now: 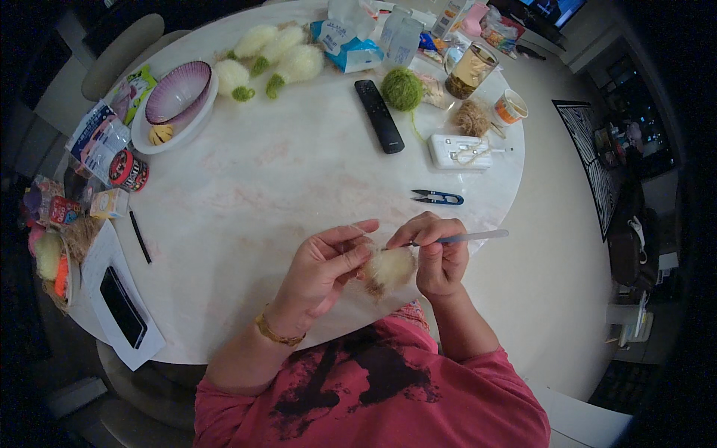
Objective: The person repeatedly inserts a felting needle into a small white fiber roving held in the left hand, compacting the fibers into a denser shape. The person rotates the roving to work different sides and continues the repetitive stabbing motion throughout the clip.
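Between my two hands is a fuzzy cream crocheted piece [392, 267] with a brown patch at its lower end. My left hand [322, 263] pinches its upper left edge, thumb and forefinger together, and a thin strand seems to run over the fingers. In my right hand [440, 252] is a crochet hook [476, 236] with a pale grey handle, its tip pointing left into the upper edge of the piece. Where the tip meets the stitches is too small to tell. Blue-handled thread snips [438, 197] lie beyond my right hand.
Beyond lie a black remote control [379, 116], a green yarn ball [401, 89], a brown yarn ball [471, 118], a white power strip [460, 152] and a glass mug [470, 70]. Several cream-and-green crocheted pieces [297, 64] rest at the back. Left are a white bowl [147, 147] and a phone [123, 308].
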